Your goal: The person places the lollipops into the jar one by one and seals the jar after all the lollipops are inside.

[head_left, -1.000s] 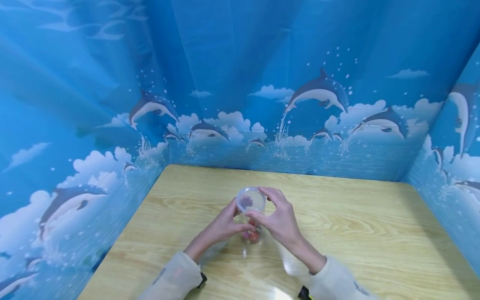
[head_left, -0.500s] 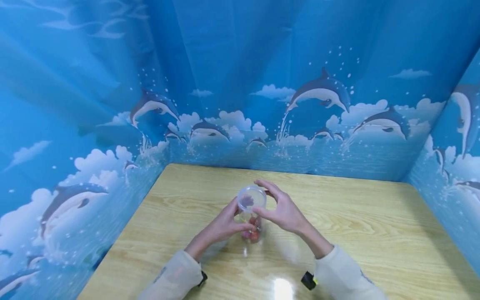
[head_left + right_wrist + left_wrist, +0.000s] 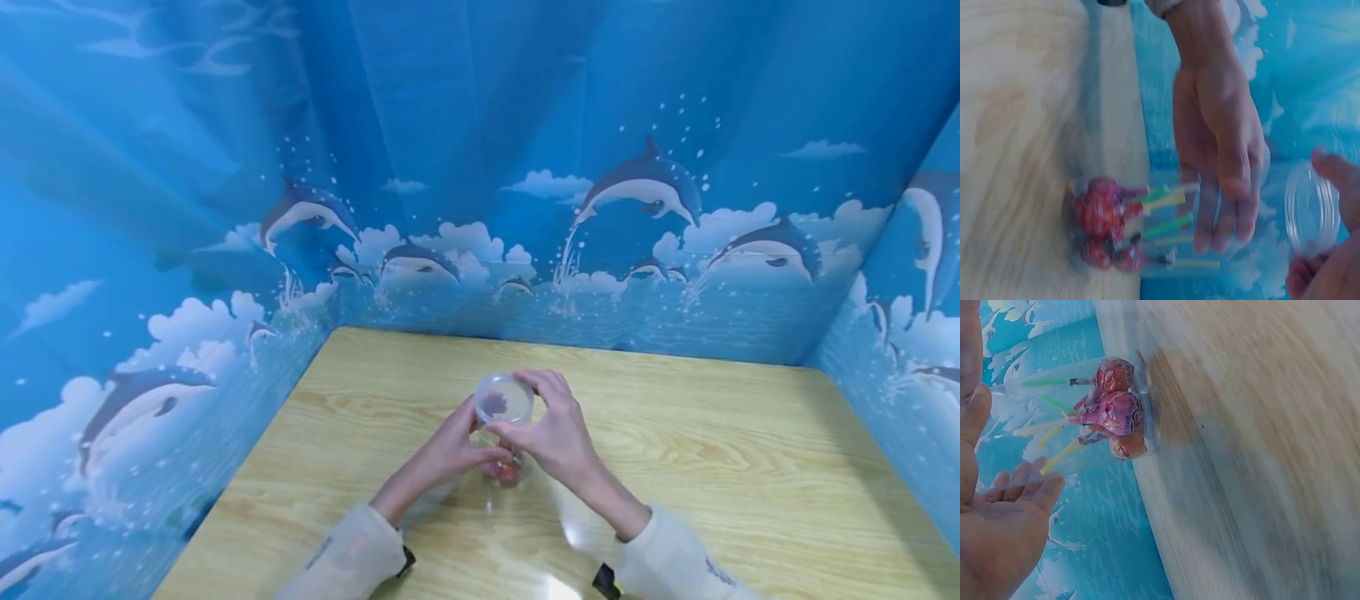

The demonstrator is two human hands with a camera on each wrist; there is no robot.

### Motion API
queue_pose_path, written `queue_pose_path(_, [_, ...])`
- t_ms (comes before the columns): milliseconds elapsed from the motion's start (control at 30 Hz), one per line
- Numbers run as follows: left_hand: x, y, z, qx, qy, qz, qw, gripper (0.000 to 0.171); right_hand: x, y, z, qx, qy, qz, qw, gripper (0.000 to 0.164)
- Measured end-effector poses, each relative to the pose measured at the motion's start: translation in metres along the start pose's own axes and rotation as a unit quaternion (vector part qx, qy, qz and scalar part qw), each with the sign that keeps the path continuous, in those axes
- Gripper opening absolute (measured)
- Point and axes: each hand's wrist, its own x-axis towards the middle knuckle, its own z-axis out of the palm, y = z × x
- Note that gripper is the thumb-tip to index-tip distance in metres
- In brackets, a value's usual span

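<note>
A clear plastic jar stands upright on the table, holding several wrapped lollipops with heads down and green, yellow and white sticks up. My left hand grips the jar's side; in the right wrist view, the left hand has its thumb on the near side and its fingers behind. At the jar's top is a clear round lid. Thumb and fingers of my right hand hold this lid by its rim. Whether the lid is seated or loose on the mouth cannot be told.
The table has a pale wood grain and a glossy glare near the front. Blue dolphin-print curtains close off its back and both sides. A small black piece shows at the right cuff.
Half a second ago the right fingers were spread and drawn back slightly from the lid's rim. Now they hold the rim again, the wrist turned back. The left hand and jar stay in place.
</note>
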Motion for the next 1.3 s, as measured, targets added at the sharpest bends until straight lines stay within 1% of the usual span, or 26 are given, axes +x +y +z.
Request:
queue_pose_path(67, [0.000,0.001,0.001,0.004,0.004,-0.005,1.0000,0.093,-0.003,-0.004,0.005,-0.015,0.031,-0.002,0.999,0.073])
queue_pose_path(133, [-0.001,0.002,0.001,0.008,0.006,-0.012,0.9999,0.095,-0.005,-0.008,0.009,-0.030,0.053,-0.004,0.998,0.072])
queue_pose_path(200, [-0.001,0.002,0.001,0.009,0.003,-0.014,0.9999,0.097,-0.006,-0.009,0.010,-0.040,0.059,-0.009,0.997,0.073])
queue_pose_path(233, [-0.001,0.002,0.001,0.010,0.002,-0.015,0.9998,0.097,-0.005,-0.009,0.009,-0.043,0.053,-0.010,0.998,0.073])
queue_pose_path(300, [-0.001,0.001,0.000,0.004,-0.003,-0.012,0.9999,0.098,-0.003,-0.007,0.005,-0.040,0.025,-0.001,0.999,0.073])
queue_pose_path(400, [-0.001,0.000,-0.001,0.004,-0.012,-0.004,0.9999,0.098,0.002,-0.001,-0.005,0.002,-0.051,0.017,0.999,0.073])
queue_pose_path(467, [-0.001,-0.002,-0.002,0.008,-0.015,0.002,0.9999,0.098,0.006,0.005,-0.013,0.057,-0.111,0.029,0.992,0.072])
queue_pose_path(567, [0.000,-0.003,-0.002,0.012,-0.015,0.009,0.9998,0.099,0.011,0.015,-0.022,0.130,-0.181,0.031,0.974,0.068])
queue_pose_path(633, [0.000,-0.003,-0.001,0.008,-0.012,0.013,0.9998,0.097,0.013,0.019,-0.025,0.153,-0.200,0.031,0.967,0.067])
queue_pose_path(667, [0.001,-0.002,-0.001,0.008,-0.010,0.014,0.9998,0.097,0.014,0.020,-0.025,0.155,-0.199,0.030,0.967,0.066])
queue_pose_path(733, [0.000,-0.001,0.001,0.005,-0.005,0.010,0.9999,0.097,0.012,0.019,-0.024,0.144,-0.185,0.036,0.971,0.067])
queue_pose_path(800, [0.000,0.001,0.002,0.005,0.004,0.004,1.0000,0.095,0.009,0.016,-0.021,0.129,-0.157,0.044,0.978,0.070])
queue_pose_path(900, [-0.001,0.003,0.005,0.008,0.021,-0.009,0.9997,0.095,0.003,0.011,-0.013,0.103,-0.096,0.044,0.989,0.072])
queue_pose_path(1000, [-0.002,0.004,0.010,0.012,0.041,-0.015,0.9990,0.092,-0.003,0.006,-0.003,0.077,-0.027,0.035,0.996,0.072])
queue_pose_path(1067, [-0.002,0.004,0.013,0.023,0.056,-0.020,0.9980,0.092,-0.007,0.002,0.002,0.054,0.014,0.027,0.998,0.073])
queue_pose_path(1133, [-0.003,0.005,0.016,0.039,0.071,-0.027,0.9963,0.091,-0.010,-0.002,0.008,0.029,0.044,0.016,0.998,0.074])
queue_pose_path(1233, [-0.004,0.007,0.020,0.066,0.086,-0.039,0.9933,0.091,-0.011,-0.005,0.013,-0.010,0.066,-0.003,0.998,0.074])
queue_pose_path(1300, [-0.004,0.008,0.020,0.076,0.088,-0.044,0.9922,0.093,-0.010,-0.007,0.014,-0.024,0.067,-0.007,0.997,0.074])
